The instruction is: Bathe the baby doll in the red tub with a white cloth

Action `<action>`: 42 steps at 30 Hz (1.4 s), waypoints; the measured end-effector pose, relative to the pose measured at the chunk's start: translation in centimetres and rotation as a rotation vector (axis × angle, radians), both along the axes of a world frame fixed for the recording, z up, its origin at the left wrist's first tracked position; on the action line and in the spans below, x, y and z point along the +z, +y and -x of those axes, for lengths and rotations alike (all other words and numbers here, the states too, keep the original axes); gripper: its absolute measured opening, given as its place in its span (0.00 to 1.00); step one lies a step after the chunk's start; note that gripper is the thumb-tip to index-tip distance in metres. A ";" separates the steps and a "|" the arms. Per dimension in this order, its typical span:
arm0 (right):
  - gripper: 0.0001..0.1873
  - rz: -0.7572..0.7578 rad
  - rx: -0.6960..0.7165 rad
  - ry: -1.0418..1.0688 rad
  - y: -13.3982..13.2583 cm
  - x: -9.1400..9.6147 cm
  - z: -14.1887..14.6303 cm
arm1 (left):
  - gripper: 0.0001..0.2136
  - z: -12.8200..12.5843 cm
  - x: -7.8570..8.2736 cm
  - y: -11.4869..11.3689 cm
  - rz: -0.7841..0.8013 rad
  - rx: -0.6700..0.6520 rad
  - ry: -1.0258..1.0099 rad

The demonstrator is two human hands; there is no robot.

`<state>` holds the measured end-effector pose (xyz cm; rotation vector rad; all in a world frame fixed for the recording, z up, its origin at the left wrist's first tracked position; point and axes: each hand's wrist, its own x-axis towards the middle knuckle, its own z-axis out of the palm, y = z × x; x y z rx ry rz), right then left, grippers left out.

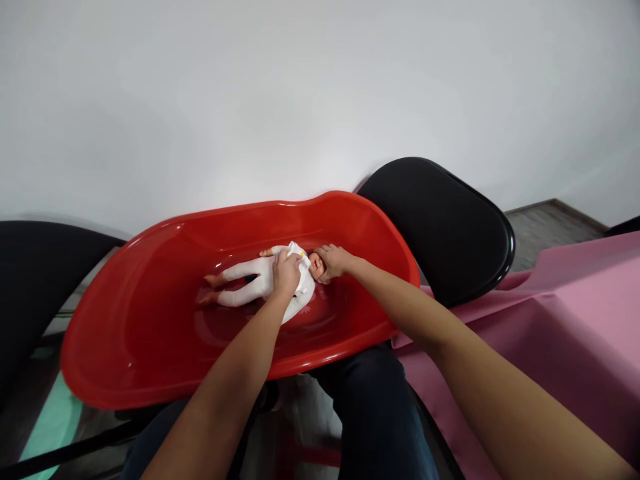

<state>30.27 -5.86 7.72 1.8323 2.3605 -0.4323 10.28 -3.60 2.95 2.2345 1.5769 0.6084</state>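
Note:
A baby doll (247,275) in a white suit lies on its back in a glossy red plastic tub (150,320), head to the right, bare feet to the left. My left hand (286,272) rests on the doll's chest, fingers curled and pinching the white cloth near the collar. My right hand (333,261) is closed around the doll's head, covering most of it. The tub rests across my lap.
A black chair back (445,227) stands just behind the tub's right end. Another black chair (35,280) is at the left. A pink cloth (560,313) covers a surface at the right. A plain white wall fills the background.

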 end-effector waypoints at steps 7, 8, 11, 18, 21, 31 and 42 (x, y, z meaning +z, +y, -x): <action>0.41 0.032 -0.002 0.030 0.2 -0.2 -0.2 | 0.21 -1.3 -0.7 -0.1 0.092 -0.094 0.190; 0.41 0.035 -0.003 0.031 0.3 -0.3 -0.2 | 0.20 -1.2 -0.7 0.0 0.096 -0.112 0.207; 0.44 0.038 -0.007 0.025 0.2 -0.2 -0.1 | 0.21 -0.5 -0.8 0.2 0.100 -0.156 0.235; 0.51 0.039 0.002 0.023 0.1 0.1 0.0 | 0.26 0.1 -0.5 -0.6 0.130 -0.209 0.247; 0.50 0.038 -0.003 0.025 0.1 0.2 0.1 | 0.27 0.2 -0.1 -1.1 0.127 -0.235 0.256; 0.46 0.037 -0.022 0.041 -0.2 0.8 0.4 | 0.25 1.0 0.2 -2.2 0.092 -0.320 0.356; 0.47 0.038 -0.026 0.071 -0.1 0.6 0.2 | 0.14 3.5 -0.7 -1.7 0.005 -0.580 0.287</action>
